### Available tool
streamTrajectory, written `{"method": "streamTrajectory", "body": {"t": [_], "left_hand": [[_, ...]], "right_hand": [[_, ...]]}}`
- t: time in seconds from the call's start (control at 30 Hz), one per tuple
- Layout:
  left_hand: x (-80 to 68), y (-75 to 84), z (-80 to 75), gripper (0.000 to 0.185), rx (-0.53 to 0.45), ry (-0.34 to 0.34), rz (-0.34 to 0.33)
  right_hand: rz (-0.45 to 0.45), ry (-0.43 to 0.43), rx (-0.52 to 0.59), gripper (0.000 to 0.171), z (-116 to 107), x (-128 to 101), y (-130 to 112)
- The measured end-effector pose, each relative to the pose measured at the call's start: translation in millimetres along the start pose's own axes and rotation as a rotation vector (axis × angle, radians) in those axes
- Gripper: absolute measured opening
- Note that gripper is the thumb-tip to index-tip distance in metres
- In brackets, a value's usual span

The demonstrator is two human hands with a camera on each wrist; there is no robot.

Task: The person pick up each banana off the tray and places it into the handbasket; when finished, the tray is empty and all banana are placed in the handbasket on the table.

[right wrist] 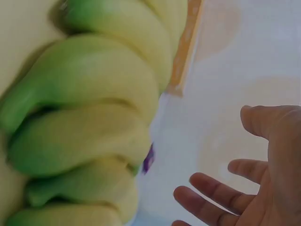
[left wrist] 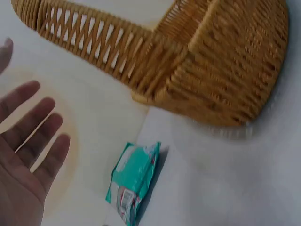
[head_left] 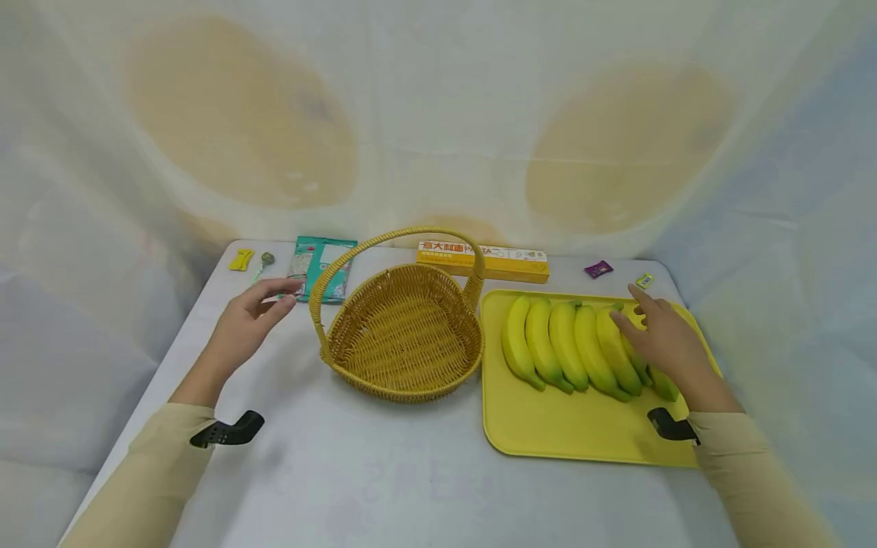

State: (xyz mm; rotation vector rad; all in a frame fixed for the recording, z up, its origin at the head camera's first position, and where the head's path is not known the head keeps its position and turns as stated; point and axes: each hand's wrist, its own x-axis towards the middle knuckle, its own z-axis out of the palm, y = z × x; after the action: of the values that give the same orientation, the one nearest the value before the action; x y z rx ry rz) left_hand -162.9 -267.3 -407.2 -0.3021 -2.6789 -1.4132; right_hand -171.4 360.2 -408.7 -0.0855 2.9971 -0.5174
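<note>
A woven wicker basket (head_left: 404, 335) with a tall arched handle stands at the middle of the table, with nothing inside it. To its left, my left hand (head_left: 243, 323) hovers with fingers spread, holding nothing; in the left wrist view the basket's handle (left wrist: 108, 40) rises beyond the fingers. On the right, several yellow bananas (head_left: 563, 342) with greenish ends lie side by side on a yellow tray (head_left: 548, 434). Over the right end of that row is my right hand (head_left: 668, 339), fingers apart and nothing in its grasp, hiding part of the rightmost bananas.
Behind the basket lie a teal packet (head_left: 336, 278) and an orange pasta box (head_left: 479, 262). A yellow-wrapped candy (head_left: 241, 259) and a lollipop (head_left: 266, 259) sit at the back left. A purple candy (head_left: 599, 269) and a small yellow-green candy (head_left: 644, 281) lie behind the tray.
</note>
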Motion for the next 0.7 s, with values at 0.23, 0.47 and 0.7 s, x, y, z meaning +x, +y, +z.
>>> {"method": "streamTrajectory", "body": {"t": [0.23, 0.47, 0.7], "left_hand": [[-2.2, 15.9, 6.3, 0.043, -0.189, -0.07, 0.094], [-3.1, 27.2, 9.8, 0.035, -0.271, -0.093, 0.061], [-4.5, 32.8, 12.3, 0.033, -0.276, -0.093, 0.057]], "right_hand": [[0.003, 0.007, 0.064, 0.074, 0.6, -6.0, 33.5], [0.075, 0.003, 0.094, 0.072, 5.2, -10.2, 57.6], [0.115, -0.02, 0.119, 0.073, 12.0, -10.6, 83.2]]}}
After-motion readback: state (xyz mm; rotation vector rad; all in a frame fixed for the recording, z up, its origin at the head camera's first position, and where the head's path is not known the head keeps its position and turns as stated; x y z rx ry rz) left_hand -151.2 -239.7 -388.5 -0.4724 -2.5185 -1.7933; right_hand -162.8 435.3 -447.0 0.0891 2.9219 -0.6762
